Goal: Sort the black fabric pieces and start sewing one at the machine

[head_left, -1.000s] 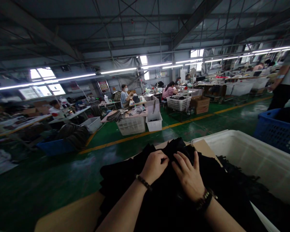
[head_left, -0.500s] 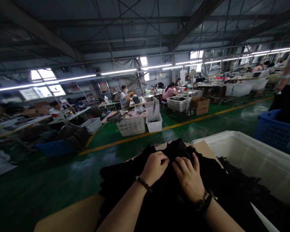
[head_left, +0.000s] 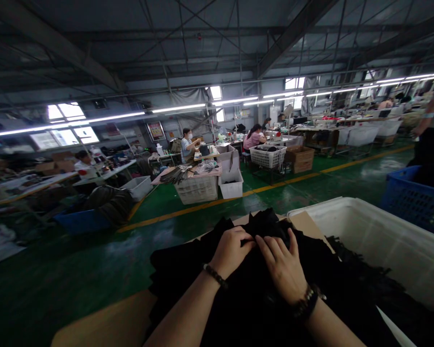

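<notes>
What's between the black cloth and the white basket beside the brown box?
Green floor, crossed by a yellow line, separates cloth and basket in the head view.

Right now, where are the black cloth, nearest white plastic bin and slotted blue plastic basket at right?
Black cloth (head_left: 255,301), head view: visible middle.
White plastic bin (head_left: 376,241), head view: inner wall.
Blue plastic basket (head_left: 415,200), head view: slotted side.

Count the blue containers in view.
2: a blue bin on the floor at left, heaped with dark material, and a blue basket at the right edge, beyond the white tub. More may be hidden.
</notes>
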A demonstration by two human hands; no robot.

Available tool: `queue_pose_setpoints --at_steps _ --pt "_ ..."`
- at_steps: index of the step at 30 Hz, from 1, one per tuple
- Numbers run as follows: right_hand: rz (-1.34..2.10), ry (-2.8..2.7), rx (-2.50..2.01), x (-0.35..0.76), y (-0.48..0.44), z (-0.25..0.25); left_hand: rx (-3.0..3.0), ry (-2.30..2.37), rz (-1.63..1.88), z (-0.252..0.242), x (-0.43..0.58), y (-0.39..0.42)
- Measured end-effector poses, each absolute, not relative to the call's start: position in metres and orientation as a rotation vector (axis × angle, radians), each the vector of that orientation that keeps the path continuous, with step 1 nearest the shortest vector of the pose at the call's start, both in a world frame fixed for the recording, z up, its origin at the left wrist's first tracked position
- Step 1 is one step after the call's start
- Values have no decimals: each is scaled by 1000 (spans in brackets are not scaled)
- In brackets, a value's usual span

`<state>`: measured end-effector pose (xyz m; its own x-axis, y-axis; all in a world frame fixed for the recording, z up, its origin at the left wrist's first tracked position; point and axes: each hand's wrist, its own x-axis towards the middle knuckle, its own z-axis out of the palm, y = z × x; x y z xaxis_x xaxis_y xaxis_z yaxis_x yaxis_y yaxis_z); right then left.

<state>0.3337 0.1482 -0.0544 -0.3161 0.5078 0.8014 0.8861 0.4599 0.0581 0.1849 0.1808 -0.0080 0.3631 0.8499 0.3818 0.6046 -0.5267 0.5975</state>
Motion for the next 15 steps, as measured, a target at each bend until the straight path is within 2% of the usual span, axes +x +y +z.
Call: queue_pose_setpoints --at_steps 15 --pt "-672 -1906 -1180 331 147 -56 2435 1268 920 -8 183 169"
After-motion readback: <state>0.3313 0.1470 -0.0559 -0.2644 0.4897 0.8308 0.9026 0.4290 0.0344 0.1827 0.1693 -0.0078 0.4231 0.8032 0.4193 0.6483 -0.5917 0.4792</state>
